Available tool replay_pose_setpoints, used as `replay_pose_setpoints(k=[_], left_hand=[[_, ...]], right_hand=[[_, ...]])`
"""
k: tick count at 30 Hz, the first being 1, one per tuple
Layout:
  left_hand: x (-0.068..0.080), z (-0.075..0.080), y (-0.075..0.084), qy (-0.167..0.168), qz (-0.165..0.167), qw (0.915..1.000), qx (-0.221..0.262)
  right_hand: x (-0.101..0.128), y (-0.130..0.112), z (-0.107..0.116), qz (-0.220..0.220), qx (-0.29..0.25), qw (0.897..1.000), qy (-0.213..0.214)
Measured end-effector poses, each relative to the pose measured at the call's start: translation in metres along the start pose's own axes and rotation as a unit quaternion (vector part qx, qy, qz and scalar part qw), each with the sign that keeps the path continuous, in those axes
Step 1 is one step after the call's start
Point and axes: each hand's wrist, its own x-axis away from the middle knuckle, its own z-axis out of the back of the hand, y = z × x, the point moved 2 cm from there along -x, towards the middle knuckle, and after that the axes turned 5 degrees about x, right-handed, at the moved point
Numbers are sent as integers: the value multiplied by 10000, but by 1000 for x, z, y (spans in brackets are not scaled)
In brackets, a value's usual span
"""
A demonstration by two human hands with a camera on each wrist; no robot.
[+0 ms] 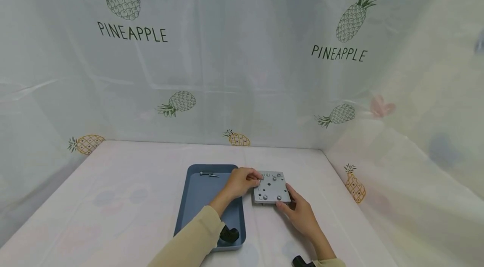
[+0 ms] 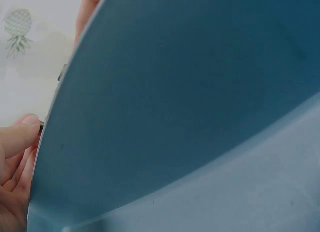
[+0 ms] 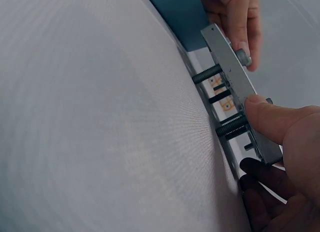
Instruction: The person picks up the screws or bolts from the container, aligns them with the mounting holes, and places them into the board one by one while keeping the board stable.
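A square grey metal plate (image 1: 271, 187) with several holes and screws lies on the table just right of a blue tray (image 1: 196, 204). My left hand (image 1: 256, 180) reaches over the tray and pinches a screw head (image 3: 243, 56) at the plate's far left corner. My right hand (image 1: 284, 204) holds the plate's near right corner, thumb (image 3: 270, 117) on top and fingers beneath. In the right wrist view the plate (image 3: 235, 77) is raised off the cloth, with threaded screw shafts (image 3: 207, 73) sticking out below it. The left wrist view shows mostly the tray's blue wall (image 2: 175, 117).
Two loose bolts (image 1: 209, 173) lie at the tray's far end and a black object (image 1: 228, 233) sits in its near corner. Another black object (image 1: 301, 262) lies at the table's near edge. Pineapple-print cloth covers the table (image 1: 124, 183) and hangs behind and to the right.
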Motion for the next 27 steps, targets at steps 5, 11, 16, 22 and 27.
replay_pose_setpoints(k=[5, 11, 16, 22, 27], left_hand=[[0, 0, -1, 28, 24, 10000, -9], [0, 0, 0, 2, 107, 9999, 45], [1, 0, 0, -20, 152, 9999, 53], [1, 7, 3, -209, 81, 9997, 64], [1, 31, 16, -261, -72, 9995, -184]], right_hand=[[-1, 1, -1, -25, -24, 10000, -49], [-1, 1, -2, -2, 2, 10000, -60], [-1, 2, -3, -11, -15, 10000, -48], [-1, 2, -2, 0, -14, 10000, -45], [-1, 2, 0, 8, -13, 10000, -63]])
